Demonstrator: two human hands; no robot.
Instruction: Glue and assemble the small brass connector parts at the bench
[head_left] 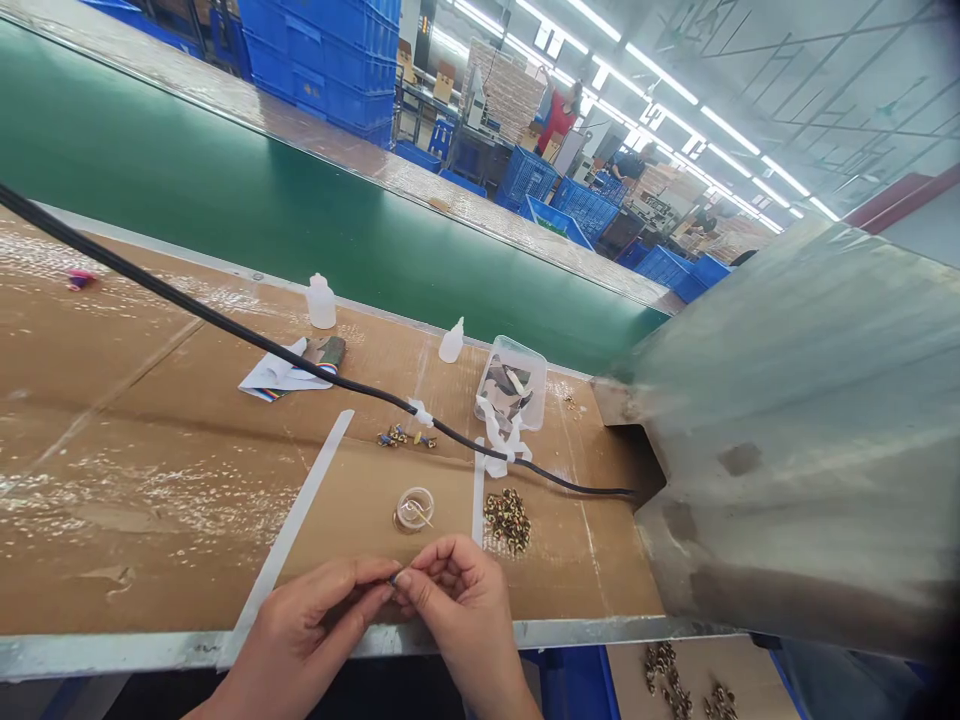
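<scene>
At the table's front edge, my left hand [319,612] and my right hand [463,608] meet, thumbs and forefingers pinched together. Between the fingertips is a small bluish part [394,579], mostly hidden, so its kind cannot be made out. Just beyond them stands a small round clear dish [414,509] with a thin pale stick across it. To the right of the dish lies a heap of small brass-coloured metal parts [508,521]. Farther back, several similar parts with blue pieces [393,436] form a little group.
A black cable [225,318] crosses above the cardboard-covered table. Behind it are two white squeeze bottles [322,303], a folded cloth [289,370] and a clear plastic box [534,400]. A green conveyor belt [300,215] runs behind. A metal housing [795,450] bounds the right side.
</scene>
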